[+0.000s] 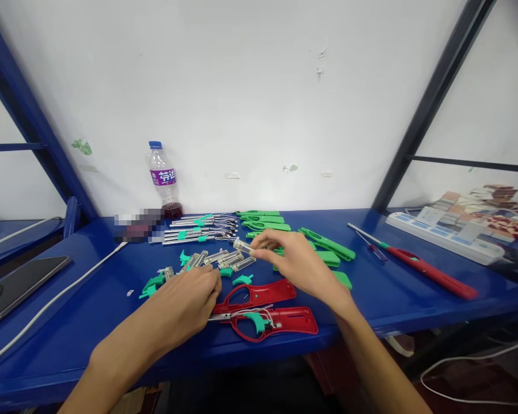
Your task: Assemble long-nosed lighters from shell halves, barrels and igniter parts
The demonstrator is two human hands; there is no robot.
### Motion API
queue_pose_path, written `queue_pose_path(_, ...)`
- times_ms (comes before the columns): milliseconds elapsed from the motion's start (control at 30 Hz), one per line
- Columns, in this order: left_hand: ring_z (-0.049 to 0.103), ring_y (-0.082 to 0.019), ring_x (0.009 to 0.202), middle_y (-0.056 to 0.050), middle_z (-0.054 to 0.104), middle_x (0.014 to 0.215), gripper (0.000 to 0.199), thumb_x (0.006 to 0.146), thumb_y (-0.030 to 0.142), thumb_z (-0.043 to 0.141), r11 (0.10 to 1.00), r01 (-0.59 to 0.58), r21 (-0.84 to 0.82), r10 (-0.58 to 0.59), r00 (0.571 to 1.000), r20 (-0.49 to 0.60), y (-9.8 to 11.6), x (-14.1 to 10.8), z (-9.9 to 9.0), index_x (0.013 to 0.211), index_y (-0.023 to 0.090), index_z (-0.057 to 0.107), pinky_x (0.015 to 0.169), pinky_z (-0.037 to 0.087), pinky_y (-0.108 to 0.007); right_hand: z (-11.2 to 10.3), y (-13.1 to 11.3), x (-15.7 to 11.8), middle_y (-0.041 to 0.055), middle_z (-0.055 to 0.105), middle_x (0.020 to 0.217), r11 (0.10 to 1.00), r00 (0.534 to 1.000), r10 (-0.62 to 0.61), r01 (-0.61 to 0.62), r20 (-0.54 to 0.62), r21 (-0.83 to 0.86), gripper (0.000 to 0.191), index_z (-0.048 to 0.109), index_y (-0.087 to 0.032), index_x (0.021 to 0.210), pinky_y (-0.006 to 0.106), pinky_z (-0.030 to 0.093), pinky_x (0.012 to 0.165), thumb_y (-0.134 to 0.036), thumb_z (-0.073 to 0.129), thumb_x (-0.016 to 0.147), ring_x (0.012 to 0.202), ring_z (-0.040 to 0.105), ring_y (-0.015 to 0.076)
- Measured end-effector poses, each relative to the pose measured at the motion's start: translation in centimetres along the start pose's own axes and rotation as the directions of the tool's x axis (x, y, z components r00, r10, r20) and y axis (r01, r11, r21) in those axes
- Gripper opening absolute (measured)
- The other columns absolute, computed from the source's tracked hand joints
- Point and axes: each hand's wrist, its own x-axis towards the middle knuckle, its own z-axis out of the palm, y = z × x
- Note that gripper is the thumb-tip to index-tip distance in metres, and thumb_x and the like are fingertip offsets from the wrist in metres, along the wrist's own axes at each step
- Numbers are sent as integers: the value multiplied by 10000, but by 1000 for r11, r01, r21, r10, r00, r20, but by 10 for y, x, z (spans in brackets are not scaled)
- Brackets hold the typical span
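Observation:
My right hand [291, 259] pinches a small clear cylinder [243, 246] between thumb and fingertips, above the table. My left hand [194, 296] is closed at the near end of a metal rod [220, 317]; its fingertips are hidden. That rod runs into a red handle half [296, 321], which holds a teal trigger [258, 322] and white wires. Just behind lies another red handle half [276, 292]. Several clear cylinders [231, 260] and teal triggers [243, 280] lie loose behind my left hand.
Metal rods with wires [194, 234], green handles [328, 244] and a bottle [164, 178] stand or lie farther back. To the right are a red lighter [431, 270], a screwdriver [377, 252] and a power strip [449, 238]. A phone [21, 284] and white cable [64, 293] lie left.

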Motion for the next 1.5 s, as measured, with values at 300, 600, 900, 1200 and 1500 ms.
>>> queue_pose_path(300, 583, -160, 594, 7, 722, 773, 225, 960, 332, 507, 963, -168, -213, 79, 925, -372, -11, -4, -18, 961, 249, 717, 597, 439, -294, -17, -2, -2, 78, 751, 1083, 742, 984, 62, -156, 165, 653, 311, 763, -230, 1224, 366, 525, 916, -402, 666, 984, 1005, 668, 211)
queue_pose_path(600, 569, -139, 460, 18, 692, 611, 317, 895, 515, 699, 769, -204, -606, -211, 814, -542, 2, -15, -38, 1023, 242, 799, 398, 400, -221, -11, -15, -5, -3, 659, 905, 743, 978, 57, -175, 199, 646, 273, 656, -221, 927, 305, 499, 821, -315, 874, 793, 851, 616, 162)
queue_pose_path(900, 397, -74, 341, 15, 683, 564, 153, 867, 360, 740, 565, -340, -752, -254, 795, -551, 21, -7, -36, 883, 213, 782, 311, 282, -202, 6, -30, -10, -20, 708, 870, 951, 991, -65, 25, 120, 309, 87, 674, -255, 1055, 289, 485, 737, -323, 658, 1003, 777, 638, 151)
queue_pose_path(1200, 384, -72, 364, 30, 663, 549, 138, 874, 358, 762, 562, -339, -754, -321, 751, -577, 20, -7, -30, 902, 224, 786, 328, 300, -184, 2, -39, -13, 5, 783, 954, 959, 992, -72, 38, 109, 281, 197, 749, -262, 1179, 287, 498, 762, -270, 616, 1034, 824, 673, 158)
queue_pose_path(1500, 438, -80, 373, 75, 535, 461, 68, 891, 268, 722, 578, -383, -720, -296, 724, -623, 22, -6, -30, 857, 232, 770, 348, 331, -165, 2, -40, -14, 15, 801, 1016, 934, 987, -91, 38, 135, 354, 255, 748, -285, 1261, 290, 522, 784, -255, 612, 1047, 890, 704, 168)
